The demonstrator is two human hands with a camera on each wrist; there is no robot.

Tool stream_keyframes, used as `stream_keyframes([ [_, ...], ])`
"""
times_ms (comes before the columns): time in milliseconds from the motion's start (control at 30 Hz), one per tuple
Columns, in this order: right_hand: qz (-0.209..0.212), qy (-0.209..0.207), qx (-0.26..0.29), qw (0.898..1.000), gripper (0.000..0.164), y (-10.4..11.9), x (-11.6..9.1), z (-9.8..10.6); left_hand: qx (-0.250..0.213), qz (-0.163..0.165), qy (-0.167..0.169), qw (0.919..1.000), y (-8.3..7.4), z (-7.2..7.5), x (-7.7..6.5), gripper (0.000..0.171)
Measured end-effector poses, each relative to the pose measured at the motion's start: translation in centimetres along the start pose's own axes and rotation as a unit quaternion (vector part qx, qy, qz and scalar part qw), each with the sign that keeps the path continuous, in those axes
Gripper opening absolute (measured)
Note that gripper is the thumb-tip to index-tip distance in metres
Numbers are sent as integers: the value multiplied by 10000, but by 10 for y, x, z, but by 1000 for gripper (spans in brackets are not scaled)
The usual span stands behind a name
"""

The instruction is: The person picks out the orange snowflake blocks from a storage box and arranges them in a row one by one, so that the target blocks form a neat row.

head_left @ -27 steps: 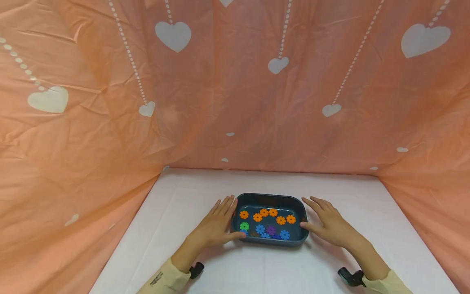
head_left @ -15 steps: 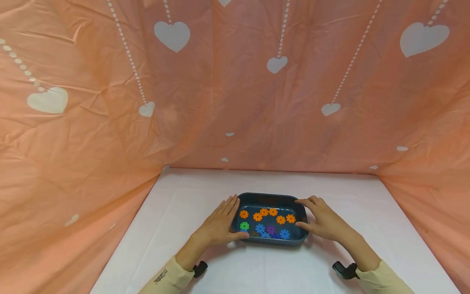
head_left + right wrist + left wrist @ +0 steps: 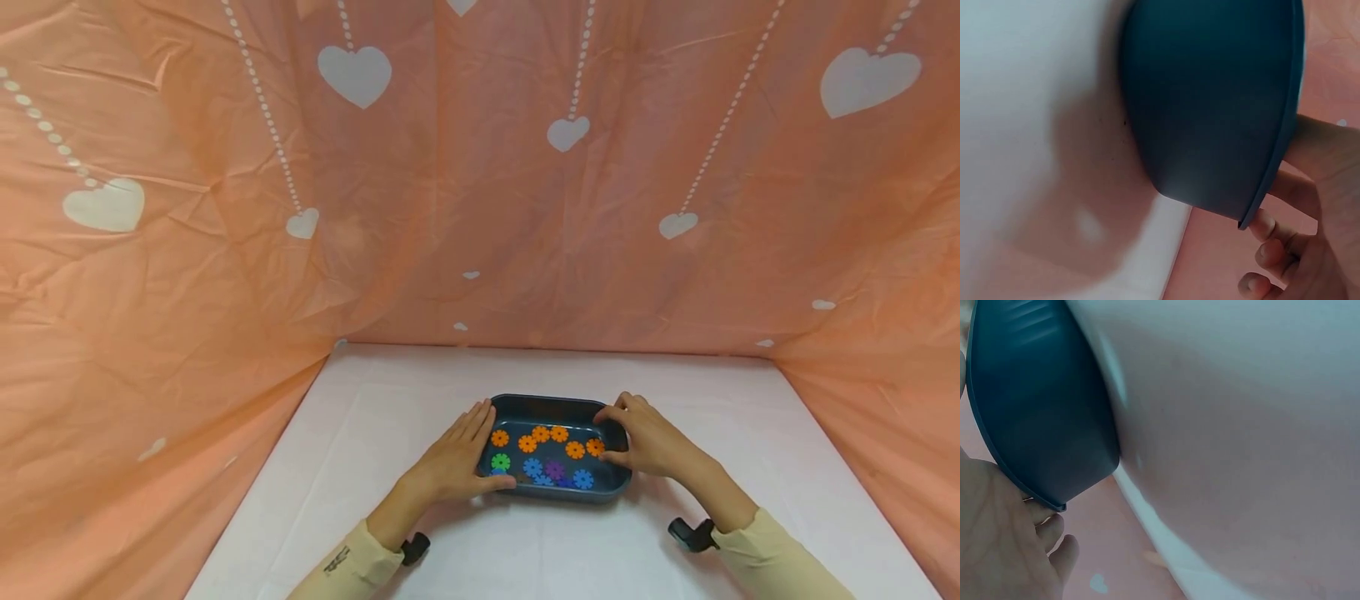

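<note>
A dark blue-grey rectangular tray (image 3: 558, 493) lies on the white table, with several flower-shaped plastic discs inside: orange discs (image 3: 575, 450), a green disc (image 3: 500, 461), a purple disc (image 3: 555, 470) and blue discs (image 3: 582, 479). My left hand (image 3: 446, 468) rests against the tray's left end, fingers straight along it and thumb over the front corner. Over the right rim reaches my right hand (image 3: 654, 440); its thumb and index finger stand apart inside, close to the rightmost orange disc (image 3: 595, 447). In the right wrist view its other fingers (image 3: 1274, 253) bend outside the rim.
White cloth (image 3: 517, 550) covers the table around the tray. An orange-pink curtain (image 3: 525, 208) with white hearts encloses the back and both sides. Black wrist devices (image 3: 415, 548) sit under both cuffs.
My right hand has moved left and in over the tray's right rim, its fingers bending more. My left hand has slid slightly right against the tray. Discs look unmoved.
</note>
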State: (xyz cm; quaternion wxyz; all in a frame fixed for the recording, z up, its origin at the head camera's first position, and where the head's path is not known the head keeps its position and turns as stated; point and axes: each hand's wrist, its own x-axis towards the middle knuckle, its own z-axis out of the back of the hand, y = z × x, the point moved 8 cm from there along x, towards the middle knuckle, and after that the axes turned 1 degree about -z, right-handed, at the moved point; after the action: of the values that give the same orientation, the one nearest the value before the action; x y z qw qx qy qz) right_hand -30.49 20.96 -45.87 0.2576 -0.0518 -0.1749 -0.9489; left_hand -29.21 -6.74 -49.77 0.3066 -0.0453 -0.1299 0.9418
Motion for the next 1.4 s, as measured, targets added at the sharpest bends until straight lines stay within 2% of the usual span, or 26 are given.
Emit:
stream_keyframes([
  [200, 136, 3, -147, 9998, 49, 0, 6, -3, 11, 18, 6, 10000, 1, -2, 0, 120],
  [500, -155, -61, -199, 9997, 50, 0, 9, -2, -15, 33, 22, 10000, 1, 0, 0, 120],
  [933, -786, 689, 241, 9942, 38, -10, 16, -19, -18, 24, 55, 10000, 1, -1, 0, 119],
  [1400, -1137, 968, 36, 9888, 37, -9, 22, -28, -63, 61, 58, 9999, 2, -3, 1, 120],
])
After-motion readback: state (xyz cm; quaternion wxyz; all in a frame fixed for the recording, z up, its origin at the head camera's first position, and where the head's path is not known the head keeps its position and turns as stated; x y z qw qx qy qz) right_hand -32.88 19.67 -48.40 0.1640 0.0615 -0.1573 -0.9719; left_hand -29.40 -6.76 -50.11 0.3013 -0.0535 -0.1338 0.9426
